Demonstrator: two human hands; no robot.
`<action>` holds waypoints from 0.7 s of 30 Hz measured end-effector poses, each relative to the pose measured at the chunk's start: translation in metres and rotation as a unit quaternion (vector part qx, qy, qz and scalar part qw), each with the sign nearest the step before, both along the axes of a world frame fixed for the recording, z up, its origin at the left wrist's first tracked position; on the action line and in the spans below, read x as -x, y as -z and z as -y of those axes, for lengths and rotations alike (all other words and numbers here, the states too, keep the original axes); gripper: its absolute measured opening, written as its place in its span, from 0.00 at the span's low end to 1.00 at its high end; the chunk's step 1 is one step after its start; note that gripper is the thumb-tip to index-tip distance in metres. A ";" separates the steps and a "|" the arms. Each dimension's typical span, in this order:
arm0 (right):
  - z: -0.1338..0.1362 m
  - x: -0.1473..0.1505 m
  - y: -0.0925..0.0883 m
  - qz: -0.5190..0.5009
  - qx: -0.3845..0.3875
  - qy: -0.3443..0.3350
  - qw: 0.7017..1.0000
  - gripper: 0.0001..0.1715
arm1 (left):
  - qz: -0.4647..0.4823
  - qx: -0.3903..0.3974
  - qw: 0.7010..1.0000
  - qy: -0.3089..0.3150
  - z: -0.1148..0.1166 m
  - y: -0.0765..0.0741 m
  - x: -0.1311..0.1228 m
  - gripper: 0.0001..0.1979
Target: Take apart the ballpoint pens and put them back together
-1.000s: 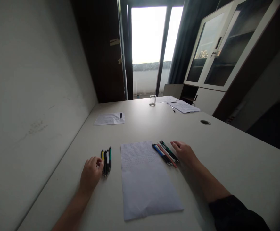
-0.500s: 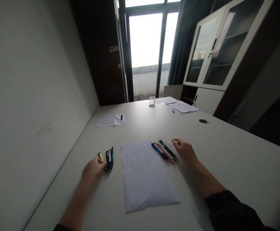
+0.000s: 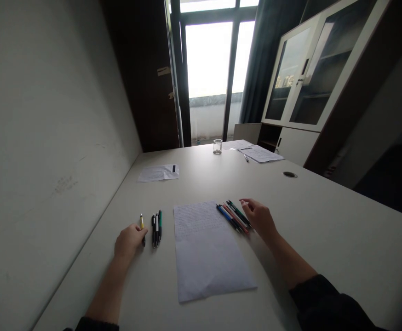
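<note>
- Head view, left hand: the bare left hand (image 3: 130, 241) is low over the white, smooth worktop (image 3: 311, 239), thumb and fingers (image 3: 142, 230) brought together in a pinch.
- Held item: a slim yellow pen with a dark lower end (image 3: 141, 221) is grasped between these fingers; its yellow upper end projects beyond them, its dark lower end shows beside the hand. Contact of its tip with the worktop: cannot tell.
- Just right of the held pen, a small gap between: a row of three slim pens, namely a black pen (image 3: 153, 230), a white-and-black pen (image 3: 157, 228) and a green pen with a dark lower part (image 3: 160, 224), lying roughly parallel.
- Head view, right hand: the bare right hand (image 3: 261, 218) is beside the right-hand pens, released; fingers part-open and loosely bent, index finger reaching furthest forward. Whether it touches the nearest pen: cannot tell.
- Right-hand pens: a slanted bundle with a blue pen (image 3: 226, 214) on its left, a coral-red pen (image 3: 236, 217) near the middle and a dark green pen (image 3: 237, 210) nearest the right hand. The bundle is at the upper right edge of the paper.
- Between both groups: a white paper sheet (image 3: 211, 266), flat, lined writing on its upper part.
- Far end of worktop: a clear glass jar (image 3: 217, 148), upright.
</note>
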State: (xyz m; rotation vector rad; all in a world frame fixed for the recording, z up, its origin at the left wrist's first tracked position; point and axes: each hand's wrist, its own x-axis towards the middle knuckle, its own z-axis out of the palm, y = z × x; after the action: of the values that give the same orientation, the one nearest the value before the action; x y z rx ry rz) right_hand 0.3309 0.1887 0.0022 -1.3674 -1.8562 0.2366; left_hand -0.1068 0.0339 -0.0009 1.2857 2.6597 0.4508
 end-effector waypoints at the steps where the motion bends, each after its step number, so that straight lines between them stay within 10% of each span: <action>1: 0.002 0.002 -0.002 0.000 -0.005 -0.003 1.000 0.23 | 0.021 -0.019 1.000 0.000 0.000 0.001 0.003 0.14; 10: 0.032 0.040 -0.016 -0.038 -0.005 -0.096 0.995 0.20 | 0.281 -0.222 0.933 0.022 0.007 -0.002 -0.014 0.17; 14: 0.056 0.070 -0.019 -0.028 -0.015 -0.213 0.976 0.14 | 0.447 -0.371 0.811 0.072 0.010 -0.017 -0.036 0.17; 21: 0.097 0.117 -0.020 -0.020 0.080 -0.334 0.939 0.16 | 0.596 -0.378 0.703 0.086 0.018 -0.026 -0.074 0.13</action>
State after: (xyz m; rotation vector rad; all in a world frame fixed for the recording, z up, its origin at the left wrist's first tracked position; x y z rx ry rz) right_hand 0.2143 0.0915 0.0226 -0.7701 -2.2507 0.7669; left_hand -0.0325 0.0155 0.0255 0.7902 1.2057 1.7205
